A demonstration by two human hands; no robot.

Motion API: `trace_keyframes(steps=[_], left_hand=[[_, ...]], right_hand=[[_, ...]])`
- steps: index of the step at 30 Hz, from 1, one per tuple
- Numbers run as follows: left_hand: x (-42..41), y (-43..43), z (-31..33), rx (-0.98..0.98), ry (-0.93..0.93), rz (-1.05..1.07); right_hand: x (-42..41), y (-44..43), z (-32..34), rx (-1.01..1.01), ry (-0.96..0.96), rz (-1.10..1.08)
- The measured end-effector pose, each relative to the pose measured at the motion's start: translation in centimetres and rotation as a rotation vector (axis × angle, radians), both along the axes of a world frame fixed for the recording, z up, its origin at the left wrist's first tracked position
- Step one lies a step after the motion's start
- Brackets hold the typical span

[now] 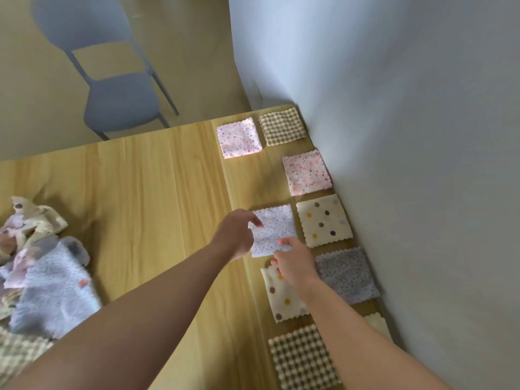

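Left hand (237, 235), right hand (294, 263), pinching lilac speckled cloth (274, 228), folded square

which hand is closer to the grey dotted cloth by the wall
Right. The right hand is just beside the grey dotted cloth, away from the wall; the left hand is farther, across the lilac cloth.

Single view, from a camera worn on the person's head. It faces forward and steeply down over the wooden table (157, 192), rolled so the far edge runs aslant. Range is close and wide-angle. Both forearms enter from the bottom edge, and the left hand (236, 235) and right hand (295, 263) meet at a lilac dotted cloth (274, 229) near centre. The wall (394, 108) fills the right side, with a chair (112, 88) top left.
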State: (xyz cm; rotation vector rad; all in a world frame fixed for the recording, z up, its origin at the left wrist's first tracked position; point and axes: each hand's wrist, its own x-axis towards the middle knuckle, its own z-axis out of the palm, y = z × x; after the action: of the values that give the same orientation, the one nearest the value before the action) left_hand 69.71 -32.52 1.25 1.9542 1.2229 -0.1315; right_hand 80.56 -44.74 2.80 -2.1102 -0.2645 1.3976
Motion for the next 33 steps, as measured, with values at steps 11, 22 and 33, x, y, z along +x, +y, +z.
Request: trace_keyframes(steps=[11, 22, 33], left_hand=[[-22.5, -4.2, 3.3, -0.152, -0.178, 0.493], [-45.0, -8.1, 6.7, -0.236, -0.321, 0.296], [-62.4, -10.4, 8.9, -0.128, -0.291, 0.17]], right_hand=[[-19.4, 1.0, 2.9, 0.067, 0.036, 0.26], [-41.8, -5.5, 6.8, 0.148, -0.105, 0.031], [-57.9, -10.3, 8.6, 0.248, -0.149, 0.044]])
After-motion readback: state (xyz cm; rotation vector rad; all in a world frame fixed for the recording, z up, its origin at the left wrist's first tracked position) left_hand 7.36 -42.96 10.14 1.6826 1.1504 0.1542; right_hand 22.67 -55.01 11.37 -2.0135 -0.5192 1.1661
